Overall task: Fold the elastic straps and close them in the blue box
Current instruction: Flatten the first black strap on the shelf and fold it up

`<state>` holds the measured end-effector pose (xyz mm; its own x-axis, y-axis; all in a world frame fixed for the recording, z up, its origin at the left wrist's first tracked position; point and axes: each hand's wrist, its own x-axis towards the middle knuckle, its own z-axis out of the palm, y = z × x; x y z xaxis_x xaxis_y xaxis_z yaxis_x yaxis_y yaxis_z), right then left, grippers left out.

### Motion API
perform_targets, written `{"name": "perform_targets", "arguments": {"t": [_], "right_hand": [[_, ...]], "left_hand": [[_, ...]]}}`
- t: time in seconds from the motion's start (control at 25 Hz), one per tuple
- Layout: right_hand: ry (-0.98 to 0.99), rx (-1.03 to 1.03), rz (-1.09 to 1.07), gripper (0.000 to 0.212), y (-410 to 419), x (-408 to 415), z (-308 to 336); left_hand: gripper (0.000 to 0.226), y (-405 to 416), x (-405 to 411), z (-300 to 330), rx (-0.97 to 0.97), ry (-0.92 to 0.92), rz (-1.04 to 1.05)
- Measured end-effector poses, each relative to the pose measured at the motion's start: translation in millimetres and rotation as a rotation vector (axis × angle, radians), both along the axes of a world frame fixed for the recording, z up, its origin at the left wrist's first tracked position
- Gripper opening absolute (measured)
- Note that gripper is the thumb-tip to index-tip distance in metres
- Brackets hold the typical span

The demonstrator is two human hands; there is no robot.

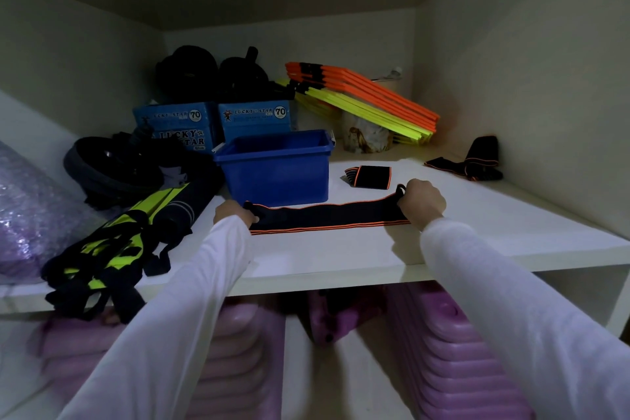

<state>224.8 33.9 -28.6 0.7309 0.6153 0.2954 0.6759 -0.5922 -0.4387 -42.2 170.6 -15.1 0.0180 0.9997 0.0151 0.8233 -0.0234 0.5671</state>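
On the white shelf (341, 259), front centre:

1. Elastic strap (327, 216), black with orange edge lines, stretched flat lengthwise just in front of the blue box. Left hand (235, 213) grips its left end, fingers curled round it; right hand (422, 203) grips its right end, a loop of strap showing above the fingers. The hands are well apart, both in white sleeves.
2. Blue box (276, 170), open plastic tub, upright, no lid on it; what it holds cannot be seen.
3. Folded strap (370, 177), same black and orange, a compact bundle lying just right of the box.
4. Loose strap (472, 160), unfolded, crumpled near the right wall.
5. Two blue Lucky Star cartons (255, 118), behind the box.
6. Orange and yellow flat bars (368, 100), stacked aslant at rear right.
7. Black and neon-yellow webbing (99, 259), heaped at the left front edge.
8. Bubble wrap roll (27, 215), far left.
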Motion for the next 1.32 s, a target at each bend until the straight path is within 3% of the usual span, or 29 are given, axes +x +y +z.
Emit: {"name": "perform_targets", "arguments": {"t": [0.24, 0.44, 0.68, 0.88, 1.04, 1.16, 1.32], "right_hand": [[-0.113, 0.001, -0.03, 0.029, 2, 2, -3], [-0.195, -0.004, -0.033, 0.051, 3, 3, -6], [-0.188, -0.061, -0.071, 0.047, 9, 8, -12], [-0.2, -0.108, -0.08, 0.046, 8, 11, -15], [-0.207, -0.135, -0.077, 0.05, 5, 12, -15], [-0.226, -0.154, -0.053, 0.056, 4, 8, -12], [-0.393, -0.235, -0.023, 0.06, -2, 4, -8]], "left_hand": [[0.045, 4, -3, 3, 0.003, 0.037, -0.021], [0.044, 7, -1, 2, 0.011, 0.072, -0.018], [0.042, 8, 0, 0, 0.02, 0.075, -0.024], [0.017, 8, 0, -3, -0.004, 0.11, -0.006], [0.02, 12, 2, -4, -0.035, 0.058, 0.003], [0.036, 8, 3, -7, -0.01, 0.036, 0.025], [0.024, 11, 3, -14, 0.038, -0.049, 0.044]]}}
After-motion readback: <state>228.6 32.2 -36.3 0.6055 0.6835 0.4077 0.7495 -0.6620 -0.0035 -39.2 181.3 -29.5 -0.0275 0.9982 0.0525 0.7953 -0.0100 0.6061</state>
